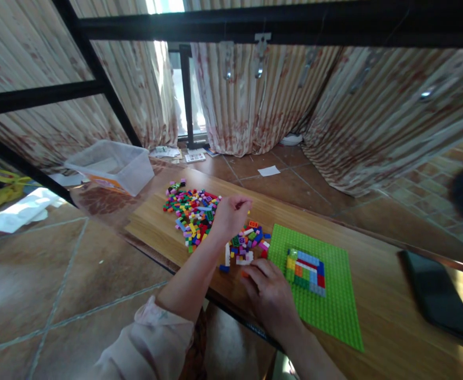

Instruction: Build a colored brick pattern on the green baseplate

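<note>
Over the heap of loose toy bricks, my left hand is raised with its fingers curled together; what they hold, if anything, is too small to make out. Lower down, at the near side of the heap, my right hand pinches a small orange brick between thumb and fingers. White bricks lie just beyond those fingertips. On the green baseplate, right of my right hand, stands a low block of joined bricks in blue, red, white, yellow, orange, green and grey.
A black phone lies on the wooden table at the right. A clear plastic bin stands at the table's far left end. Black metal bars cross above, with curtains behind. Papers lie on the tiled floor.
</note>
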The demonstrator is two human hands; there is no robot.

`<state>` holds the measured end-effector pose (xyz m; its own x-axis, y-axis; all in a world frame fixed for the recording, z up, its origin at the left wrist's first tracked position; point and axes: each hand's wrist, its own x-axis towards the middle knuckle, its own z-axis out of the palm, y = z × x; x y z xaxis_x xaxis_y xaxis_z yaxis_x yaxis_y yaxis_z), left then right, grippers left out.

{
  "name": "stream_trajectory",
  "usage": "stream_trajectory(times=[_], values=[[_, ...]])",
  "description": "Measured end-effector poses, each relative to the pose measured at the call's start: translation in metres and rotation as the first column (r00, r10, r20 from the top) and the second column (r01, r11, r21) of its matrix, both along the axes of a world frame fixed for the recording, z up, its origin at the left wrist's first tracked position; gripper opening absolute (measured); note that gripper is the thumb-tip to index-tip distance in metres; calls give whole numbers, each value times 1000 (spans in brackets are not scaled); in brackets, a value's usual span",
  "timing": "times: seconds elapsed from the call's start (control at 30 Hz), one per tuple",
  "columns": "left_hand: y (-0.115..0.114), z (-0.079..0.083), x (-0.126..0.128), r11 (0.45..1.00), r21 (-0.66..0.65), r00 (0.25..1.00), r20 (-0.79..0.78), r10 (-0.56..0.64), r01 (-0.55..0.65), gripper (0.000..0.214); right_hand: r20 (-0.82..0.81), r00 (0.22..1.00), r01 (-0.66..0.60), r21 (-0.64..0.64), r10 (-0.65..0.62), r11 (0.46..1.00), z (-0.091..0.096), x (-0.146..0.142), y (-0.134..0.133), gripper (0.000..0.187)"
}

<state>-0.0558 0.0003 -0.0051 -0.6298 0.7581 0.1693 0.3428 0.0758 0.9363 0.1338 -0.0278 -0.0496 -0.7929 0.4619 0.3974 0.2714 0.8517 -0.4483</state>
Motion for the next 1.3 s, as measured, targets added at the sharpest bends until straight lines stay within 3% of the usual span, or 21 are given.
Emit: stream_trajectory(times=[0.2,0.4,0.57,0.67,0.9,1.07,1.3], values=[[-4,6,6,999,-5,998,-45,-42,41,20,-29,998,59,-168,-64,984,10,4,8,15],[-4,2,23,981,-15,978,-64,-196,196,21,-104,961,209,-330,-256,920,28,29,37,23],[-2,-3,45,943,-78,940,-86,-329,323,22,-82,838,465,-410,-540,784,30,68,76,31],[-3,-2,58,915,-161,910,-136,-393,371,23,-34,795,520,-478,-606,708,23,89,93,35],[-3,-4,79,870,-260,850,-222,-477,420,26,-15,784,486,-609,-621,627,13,100,106,34],[2,-9,85,856,-282,822,-266,-504,434,24,53,804,507,-581,-592,636,8,102,112,25],[4,-12,87,844,-321,797,-304,-522,430,24,85,822,500,-579,-563,644,0,102,116,26]])
